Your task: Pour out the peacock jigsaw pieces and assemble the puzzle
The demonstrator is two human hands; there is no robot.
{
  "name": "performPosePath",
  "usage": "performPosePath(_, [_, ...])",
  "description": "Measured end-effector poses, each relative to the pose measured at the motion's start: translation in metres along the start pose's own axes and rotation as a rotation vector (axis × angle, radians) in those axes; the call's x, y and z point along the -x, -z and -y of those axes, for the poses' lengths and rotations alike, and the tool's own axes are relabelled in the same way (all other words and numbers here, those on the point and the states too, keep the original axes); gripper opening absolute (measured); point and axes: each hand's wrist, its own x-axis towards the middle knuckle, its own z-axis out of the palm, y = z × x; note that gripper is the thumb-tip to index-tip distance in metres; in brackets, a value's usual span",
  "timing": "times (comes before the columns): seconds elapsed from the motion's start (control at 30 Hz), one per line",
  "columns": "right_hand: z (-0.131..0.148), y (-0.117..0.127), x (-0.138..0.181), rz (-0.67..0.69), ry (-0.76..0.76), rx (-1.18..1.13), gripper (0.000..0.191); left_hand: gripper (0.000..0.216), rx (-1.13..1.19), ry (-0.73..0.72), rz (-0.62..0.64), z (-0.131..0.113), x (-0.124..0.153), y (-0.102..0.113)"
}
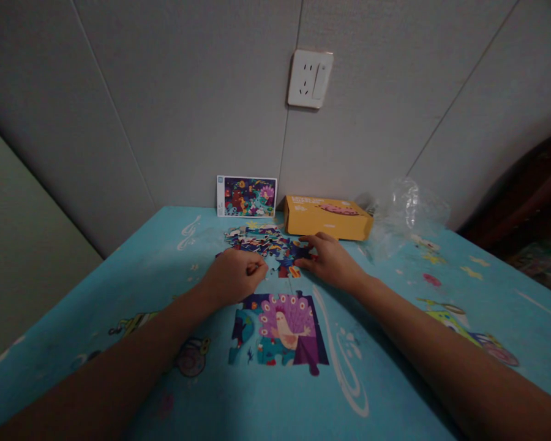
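On the blue tablecloth, a joined section of jigsaw puzzle (pixel 284 331) shows a pink and purple peacock. Beyond it lies a pile of loose puzzle pieces (pixel 257 240), many overlapping. My left hand (pixel 237 274) is closed at the near left side of the pile, fingers curled in; whatever they may hold is hidden. At the pile's right side, my right hand (pixel 327 260) has its thumb and forefinger around a dark blue puzzle piece (pixel 299 250). An orange and blue puzzle piece (pixel 290 269) lies just below those fingertips.
A picture card (pixel 247 197) leans upright on the wall behind the pile. Right of it stands a yellow box (pixel 328 219), with a crumpled clear plastic bag (pixel 406 211) beside it. A wall socket (pixel 310 79) sits above. The patterned tablecloth (pixel 179 380) spreads underneath.
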Motion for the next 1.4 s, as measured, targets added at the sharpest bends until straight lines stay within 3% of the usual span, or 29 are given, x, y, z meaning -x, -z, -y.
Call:
performPosePath(0.13, [-0.001,0.008,0.001,-0.099,0.014,0.031,0.04,0.026,-0.022,0.052,-0.07,0.002,-0.002,0.001])
performPosePath(0.27, [-0.006,0.022,0.001,-0.17,-0.146,0.13,0.03,0.029,-0.058,0.105,-0.14,0.004,-0.003,0.003])
performPosePath(0.4, [-0.009,0.028,0.003,-0.12,-0.279,0.257,0.033,0.031,-0.078,0.17,-0.183,0.006,-0.004,0.004])
performPosePath(0.57, [-0.007,0.025,0.004,-0.016,-0.325,0.295,0.033,0.029,-0.079,0.225,-0.221,0.007,-0.005,0.006])
performPosePath(0.7, [-0.006,0.023,0.005,0.056,-0.323,0.301,0.028,0.027,-0.054,0.148,-0.172,0.008,-0.005,0.003])
performPosePath(0.87, [0.007,0.018,0.005,-0.057,-0.103,0.192,0.027,0.025,-0.111,-0.005,-0.016,0.003,-0.001,-0.002])
performPosePath(1.07, [0.036,0.002,0.01,-0.031,0.225,-0.045,0.032,0.04,-0.465,0.081,0.019,-0.001,-0.002,0.006])
performPosePath(1.2, [0.042,-0.005,0.01,0.014,0.288,-0.093,0.036,0.042,-0.511,0.11,0.082,-0.004,-0.003,0.009])
performPosePath(1.4, [0.04,-0.011,0.009,-0.004,0.289,-0.183,0.03,0.031,-0.392,0.09,0.119,-0.008,-0.001,0.008])
